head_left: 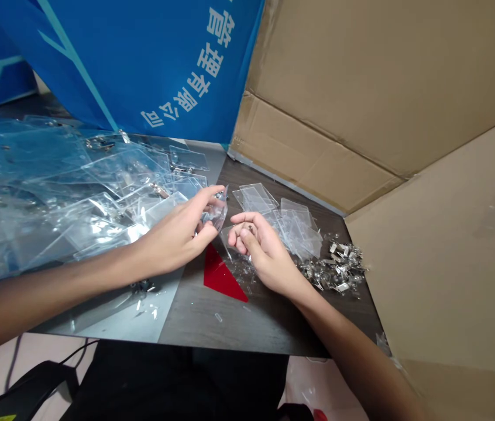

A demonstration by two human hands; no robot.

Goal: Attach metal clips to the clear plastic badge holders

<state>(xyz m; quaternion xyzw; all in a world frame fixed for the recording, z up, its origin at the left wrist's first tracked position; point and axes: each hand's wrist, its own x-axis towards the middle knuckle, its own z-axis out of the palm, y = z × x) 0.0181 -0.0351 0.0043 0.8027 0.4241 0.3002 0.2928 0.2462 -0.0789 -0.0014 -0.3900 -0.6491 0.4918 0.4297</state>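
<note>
My left hand (190,225) is closed round a clear plastic badge holder (217,213), which bends between the fingers and thumb. Just to its right, my right hand (263,248) has its fingers curled and the thumb pressed against them. A small shiny spot shows at those fingertips; too little of it is visible to name. Beyond and beside the right hand lie loose clear plastic sleeves (298,225). A pile of metal clips (339,266) is at its right. A red flat piece (223,278) lies on the table below the two hands.
A large heap of clear badge holders (76,199), some with metal clips, covers the left of the dark table (212,327). Behind stands a blue panel (142,58) with white characters. Cardboard (361,88) walls the back and right. Small clear scraps (218,317) lie near the front.
</note>
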